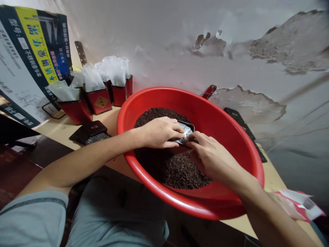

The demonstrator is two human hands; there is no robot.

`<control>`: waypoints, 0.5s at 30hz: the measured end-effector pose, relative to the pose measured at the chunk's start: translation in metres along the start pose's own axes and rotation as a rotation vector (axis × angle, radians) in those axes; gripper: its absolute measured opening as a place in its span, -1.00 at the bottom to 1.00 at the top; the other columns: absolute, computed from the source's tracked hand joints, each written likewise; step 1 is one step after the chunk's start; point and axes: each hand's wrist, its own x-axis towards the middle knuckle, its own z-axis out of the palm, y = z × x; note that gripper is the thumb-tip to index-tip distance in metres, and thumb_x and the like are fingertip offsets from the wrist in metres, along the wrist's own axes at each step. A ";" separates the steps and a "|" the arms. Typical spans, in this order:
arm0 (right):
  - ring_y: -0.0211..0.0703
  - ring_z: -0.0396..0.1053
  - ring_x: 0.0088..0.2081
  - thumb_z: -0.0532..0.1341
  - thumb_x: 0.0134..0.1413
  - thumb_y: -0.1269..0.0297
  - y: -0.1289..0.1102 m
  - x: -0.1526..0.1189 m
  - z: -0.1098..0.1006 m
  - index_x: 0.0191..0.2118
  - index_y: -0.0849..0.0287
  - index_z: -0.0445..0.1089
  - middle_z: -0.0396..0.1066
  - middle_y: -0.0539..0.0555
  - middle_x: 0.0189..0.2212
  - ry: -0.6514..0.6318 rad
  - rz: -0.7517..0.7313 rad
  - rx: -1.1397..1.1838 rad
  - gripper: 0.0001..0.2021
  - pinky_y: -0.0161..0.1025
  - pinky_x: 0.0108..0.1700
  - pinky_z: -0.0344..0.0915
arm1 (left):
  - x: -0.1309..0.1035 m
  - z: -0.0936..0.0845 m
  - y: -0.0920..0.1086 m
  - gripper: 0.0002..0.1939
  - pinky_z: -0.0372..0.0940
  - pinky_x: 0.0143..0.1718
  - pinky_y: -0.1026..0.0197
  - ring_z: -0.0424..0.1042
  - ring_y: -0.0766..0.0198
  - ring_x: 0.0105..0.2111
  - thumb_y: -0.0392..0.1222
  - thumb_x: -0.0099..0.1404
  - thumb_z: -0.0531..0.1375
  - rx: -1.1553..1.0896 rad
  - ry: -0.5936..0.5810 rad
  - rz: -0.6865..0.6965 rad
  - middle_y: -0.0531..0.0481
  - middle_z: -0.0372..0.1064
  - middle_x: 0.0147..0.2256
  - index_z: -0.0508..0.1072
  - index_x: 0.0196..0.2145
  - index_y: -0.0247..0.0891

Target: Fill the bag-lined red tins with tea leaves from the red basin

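"Why's the tin (180, 149) inside the tub (231, 137)?"
"Likely to catch spills; left hand (160, 132) half-curled over its mouth, grip unclear; right hand (208, 151), nearly closed, seems to pinch the bag (186, 131) there."

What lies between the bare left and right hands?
In the head view: a shiny crumpled plastic bag, in the mouth of a black-rimmed red tin.

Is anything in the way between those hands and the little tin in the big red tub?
Nothing visible is in the way. The left hand lies over the top of the tin, fingers on the crinkly plastic, and the right hand is at the tin's right end.
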 end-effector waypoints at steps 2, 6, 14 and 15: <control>0.10 0.47 -0.14 0.15 0.19 0.43 0.006 0.005 -0.002 -0.10 0.27 0.56 0.47 0.33 -0.05 -0.049 -0.009 0.008 -0.74 0.01 -0.12 0.44 | -0.006 -0.008 -0.006 -0.67 0.24 0.26 -0.07 0.43 0.02 0.20 -0.13 0.45 0.23 -0.056 -0.015 -0.008 -0.12 0.50 0.20 0.58 0.12 -0.13; 0.08 0.54 -0.32 0.16 0.23 0.36 0.024 0.009 0.000 -0.16 0.22 0.61 0.55 0.27 -0.18 -0.100 -0.060 0.085 -0.76 0.01 -0.28 0.47 | -0.045 -0.042 -0.019 -0.65 0.22 0.28 -0.16 0.37 0.00 0.27 -0.07 0.47 0.17 -0.073 0.145 -0.354 -0.04 0.47 0.23 0.56 0.14 -0.08; 0.04 0.56 -0.38 0.17 -0.06 0.51 0.028 0.002 0.024 -0.16 0.03 0.62 0.64 0.16 -0.27 0.205 -0.178 0.058 -0.60 -0.04 -0.38 0.42 | -0.185 -0.036 -0.036 -0.55 0.32 0.15 -0.13 0.52 -0.12 0.05 -0.06 0.28 0.28 0.158 -0.304 -1.053 -0.21 0.60 -0.01 0.56 0.10 -0.22; 0.04 0.55 -0.40 0.18 -0.11 0.51 0.028 0.008 0.024 -0.17 0.02 0.63 0.65 0.14 -0.29 0.176 -0.140 0.019 -0.59 -0.05 -0.39 0.39 | -0.197 -0.025 -0.037 -0.43 0.25 0.21 -0.20 0.45 -0.20 0.14 -0.10 0.18 0.36 0.136 -0.507 -0.976 -0.28 0.54 0.09 0.53 0.15 -0.22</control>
